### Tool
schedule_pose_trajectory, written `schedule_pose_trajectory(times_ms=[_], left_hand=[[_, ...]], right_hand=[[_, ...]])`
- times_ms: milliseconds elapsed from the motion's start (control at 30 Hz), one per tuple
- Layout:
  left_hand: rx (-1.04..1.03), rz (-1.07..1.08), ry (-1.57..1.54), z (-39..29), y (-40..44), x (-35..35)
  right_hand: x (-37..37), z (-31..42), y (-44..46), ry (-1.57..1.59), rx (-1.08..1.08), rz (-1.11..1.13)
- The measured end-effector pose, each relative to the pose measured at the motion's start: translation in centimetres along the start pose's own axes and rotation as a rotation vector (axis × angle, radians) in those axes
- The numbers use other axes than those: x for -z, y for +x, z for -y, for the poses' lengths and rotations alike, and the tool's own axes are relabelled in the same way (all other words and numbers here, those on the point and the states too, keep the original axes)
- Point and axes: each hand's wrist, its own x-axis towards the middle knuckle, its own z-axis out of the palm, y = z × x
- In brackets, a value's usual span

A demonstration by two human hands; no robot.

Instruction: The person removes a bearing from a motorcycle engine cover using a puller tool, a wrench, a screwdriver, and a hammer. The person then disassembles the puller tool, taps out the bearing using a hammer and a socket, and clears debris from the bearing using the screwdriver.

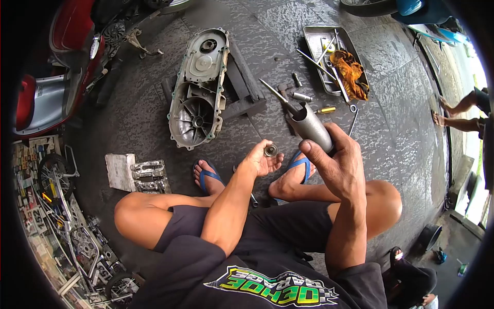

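Observation:
My left hand (261, 160) is palm up with the fingers partly curled, holding a small round metal bearing (270, 150) near the thumb. My right hand (339, 167), raised to the right, is wrapped round a grey metal tube (312, 129), thumb along its near side. The tube tilts away with its open end up and left. From about that end a thin pointed metal rod (274, 91) sticks out; how far it runs inside the tube is hidden. Beyond my left hand a long metal engine case (198, 121) is propped up.
A dark stand (239, 77) is behind the engine case. Loose sockets (302, 97), a yellow-handled screwdriver (325, 109) and a wrench (353, 119) lie near a metal tray (310, 38) with tools and an orange rag. A white block (119, 172) is at left. Another person's legs (458, 110) are at right.

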Motion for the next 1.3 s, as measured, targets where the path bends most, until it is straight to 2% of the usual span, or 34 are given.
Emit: schedule_pose_trajectory(times_ms=[67,133,200,300,467,667,800,833,867,933,967,1000,1067,1167,1200,1267,1300], left_hand=[[-0.062,0.012,-0.045,0.5,-1.9,-0.2],[-0.299,0.091,-0.292,0.1,-5.4,-2.0],[-0.374,0.140,-0.334,-0.7,-7.9,-3.3],[-0.596,0.370,-0.383,-1.8,-10.1,-5.2],[-0.661,0.458,-0.308,-1.5,-13.4,-8.0],[-0.727,0.463,-0.014,-0.7,-16.8,-9.0],[-0.785,0.346,-0.007,-1.0,-19.3,-8.5],[-0.878,0.284,0.074,-1.0,-20.2,-8.7],[-0.907,0.319,0.075,-1.1,-20.7,-8.2],[-1.108,0.321,0.289,-1.3,-22.7,-7.6],[-1.097,0.286,0.300,-1.6,-24.9,-7.5],[-1.073,0.264,0.311,-1.6,-27.2,-7.8],[-1.322,0.091,0.496,-2.2,-30.6,-7.4],[-1.305,0.108,0.555,-4.2,-37.3,-5.5],[-1.275,0.018,0.567,-4.9,-39.2,-4.9],[-1.474,0.018,0.649,-6.8,-42.0,-2.5],[-1.475,-0.050,0.667,-7.7,-43.4,-1.3]], right_hand=[[0.1,-0.3,0.1,-0.018,0.027,0.000],[0.2,-0.3,0.1,-0.225,-0.062,0.074],[-0.5,-1.0,0.0,-0.277,-0.059,0.101],[-1.6,-1.6,-0.1,-0.393,-0.073,0.166],[-3.1,-1.0,-0.1,-0.379,-0.019,0.172],[-4.3,0.1,0.0,-0.307,0.087,0.198],[-5.1,1.3,-0.1,-0.252,0.132,0.207],[-5.7,1.8,0.0,-0.245,0.126,0.216],[-6.4,1.8,0.0,-0.247,0.166,0.205],[-8.1,2.6,0.0,-0.009,0.160,0.234],[-9.0,3.4,-0.1,0.042,0.228,0.256],[-9.6,4.5,-0.1,0.090,0.284,0.266],[-11.0,7.5,-0.5,0.102,0.382,0.319],[-14.0,11.7,-0.5,0.271,0.469,0.399],[-15.1,12.9,-0.4,0.319,0.507,0.428],[-17.1,15.7,-0.4,0.266,0.520,0.467],[-18.5,17.1,-0.5,0.281,0.508,0.472]])
